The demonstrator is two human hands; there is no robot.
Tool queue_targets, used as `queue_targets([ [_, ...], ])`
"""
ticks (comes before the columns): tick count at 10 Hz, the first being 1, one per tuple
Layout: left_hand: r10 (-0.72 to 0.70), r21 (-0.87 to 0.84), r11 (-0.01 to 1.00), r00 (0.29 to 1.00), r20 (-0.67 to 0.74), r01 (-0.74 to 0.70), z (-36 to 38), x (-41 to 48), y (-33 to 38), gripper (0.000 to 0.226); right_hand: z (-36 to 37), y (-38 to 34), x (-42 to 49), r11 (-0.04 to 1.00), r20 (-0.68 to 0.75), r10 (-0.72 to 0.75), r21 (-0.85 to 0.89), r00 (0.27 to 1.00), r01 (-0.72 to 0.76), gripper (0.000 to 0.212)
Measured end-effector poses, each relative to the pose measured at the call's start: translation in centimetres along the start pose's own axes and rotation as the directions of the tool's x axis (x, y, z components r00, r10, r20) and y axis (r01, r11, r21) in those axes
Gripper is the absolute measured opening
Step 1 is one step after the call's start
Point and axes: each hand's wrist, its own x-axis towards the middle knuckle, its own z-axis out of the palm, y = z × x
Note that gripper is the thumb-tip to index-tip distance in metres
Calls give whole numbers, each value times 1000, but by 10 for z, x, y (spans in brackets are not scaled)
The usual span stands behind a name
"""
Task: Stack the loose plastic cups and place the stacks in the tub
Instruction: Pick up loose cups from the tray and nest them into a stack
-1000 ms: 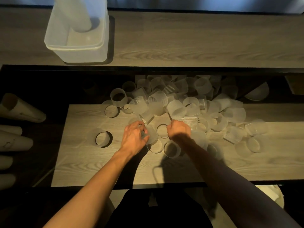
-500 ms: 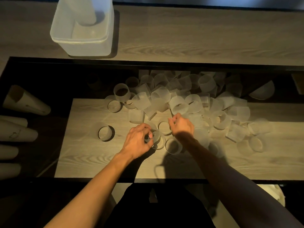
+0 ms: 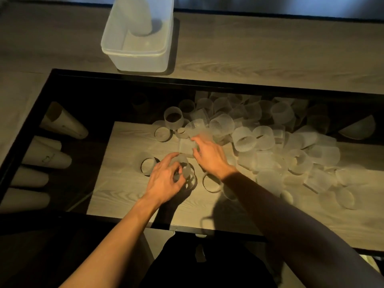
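Several frosted, ribbed plastic cups lie in a loose pile (image 3: pixel 270 142) across the middle and right of the table. My left hand (image 3: pixel 166 181) is closed around a short cup stack (image 3: pixel 185 166), held just above the surface. Just beyond it, my right hand (image 3: pixel 209 154) has thumb and fingers around the right side of a ribbed cup (image 3: pixel 186 145); the fingertips are blurred. A single upright cup (image 3: pixel 148 166) stands left of my left hand. The translucent tub (image 3: pixel 135 51) sits far left on the wooden surface, with a tall cup stack (image 3: pixel 135 15) leaning inside it.
Rolled paper cones (image 3: pixel 62 123) lie along the left side inside the black table frame (image 3: pixel 124 74). A pale bowl (image 3: pixel 357 127) sits at the far right. Another cup (image 3: pixel 212 182) stands near my right wrist.
My right hand has moved left and forward from the pile's edge onto a ribbed cup. My left hand has kept hold of its cups, lifting slightly. The view has shifted, so the tub sits nearer the centre.
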Motion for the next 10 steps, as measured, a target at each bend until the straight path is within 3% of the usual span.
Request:
queue_targets([
  [2, -124, 83, 988, 991, -48, 127, -19, 16, -12, 13, 25, -16, 38, 989, 195, 22, -150, 981, 7, 43],
  [4, -143, 129, 980, 986, -83, 153, -24, 37, -27, 18, 36, -3, 9, 962, 222, 27, -271, 975, 35, 19],
  [5, -151, 189, 970, 988, -25, 153, -19, 50, -33, 26, 38, 7, 0, 907, 341, 136, -421, 930, 22, 21],
  [6, -145, 290, 950, 987, 75, 117, -11, 62, -38, 38, 39, 22, -3, 908, 473, 101, -404, 876, 113, 26],
  [7, -119, 413, 910, 980, 157, 44, -4, 68, -41, 43, 33, 22, -6, 958, 425, -32, -246, 905, 149, 35],
  [8, -81, 449, 893, 987, 135, 12, -2, 69, -39, 49, 36, 32, -19, 929, 103, -264, -240, 959, 281, 30],
  [9, -47, 412, 911, 994, 94, 4, -4, 68, -34, 53, 23, 19, -8, 989, -40, -91, -122, 995, 86, 25],
  [10, -55, 352, 936, 995, 81, 23, -4, 66, -30, 47, 2, -1, 20, 993, -102, 42, -106, 994, -53, 44],
])
